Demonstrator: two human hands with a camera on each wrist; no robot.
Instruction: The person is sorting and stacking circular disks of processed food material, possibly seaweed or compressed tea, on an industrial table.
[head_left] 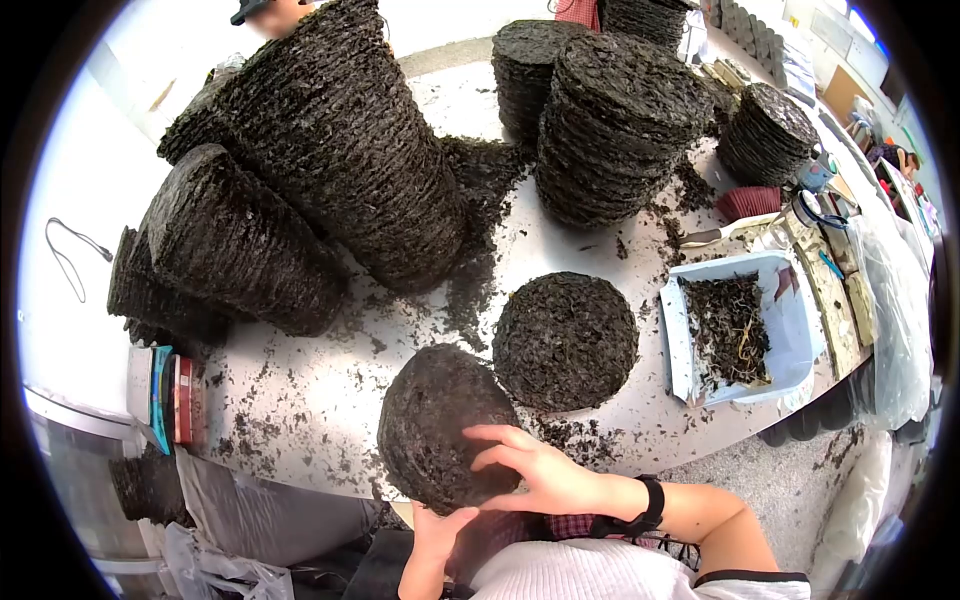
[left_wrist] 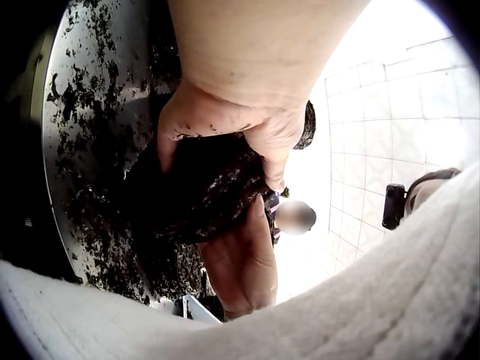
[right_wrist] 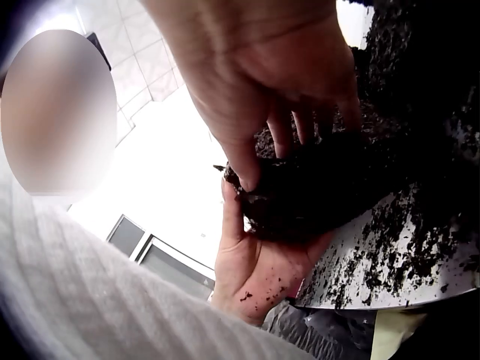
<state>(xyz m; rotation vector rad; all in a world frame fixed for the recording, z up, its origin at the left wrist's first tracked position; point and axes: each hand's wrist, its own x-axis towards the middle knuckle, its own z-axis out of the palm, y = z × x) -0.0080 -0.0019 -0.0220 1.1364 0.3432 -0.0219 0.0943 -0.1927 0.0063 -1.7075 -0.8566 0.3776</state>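
Close to the near table edge, a dark round cake of dried seaweed (head_left: 425,420) is tilted up between both hands. My left hand (head_left: 432,540) grips its lower edge from beneath, with most of that hand hidden behind the cake in the head view. Fingers spread, my right hand (head_left: 550,482) lies over the cake's right side, its thumb at the near rim. The right wrist view shows this hand (right_wrist: 270,82) with its fingers bent onto the dark surface. Just beyond, another round of dried seaweed (head_left: 566,340) lies flat on the white table (head_left: 290,375).
Tall seaweed stacks (head_left: 340,140) lean at the back left; a further stack (head_left: 615,130) stands behind the flat round. On the right is a blue plastic bin (head_left: 795,345) holding seaweed scraps, with a knife-like tool (head_left: 705,238) behind it. Crumbs litter the tabletop.
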